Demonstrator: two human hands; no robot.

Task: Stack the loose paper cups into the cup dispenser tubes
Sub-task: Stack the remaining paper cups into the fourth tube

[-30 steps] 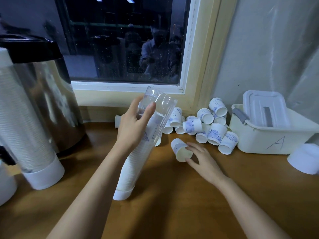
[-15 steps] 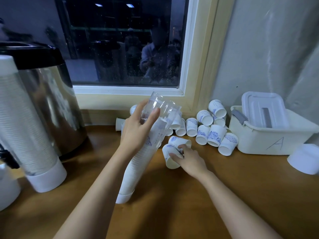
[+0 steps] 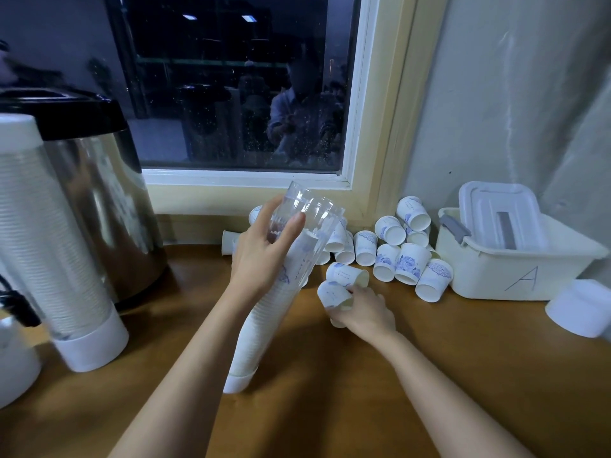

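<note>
My left hand (image 3: 264,251) grips a clear dispenser tube (image 3: 264,312) near its open top. The tube leans toward the window, its white base cap on the table, and holds a long stack of cups. My right hand (image 3: 362,312) holds a white paper cup with a blue print (image 3: 333,294) lying on its side just right of the tube. A second cup (image 3: 346,275) lies touching it from behind. A pile of several loose cups (image 3: 396,252) sits against the wall under the window.
A second, full dispenser tube (image 3: 49,246) stands at the left in front of a steel water boiler (image 3: 109,200). A cream plastic bin marked A (image 3: 515,276) with a lid in it is at the right. A white cap (image 3: 578,307) lies by the bin.
My right hand slid left to the tube and closed its fingers round a cup lying on its side. My left hand kept the tube tilted in place.
</note>
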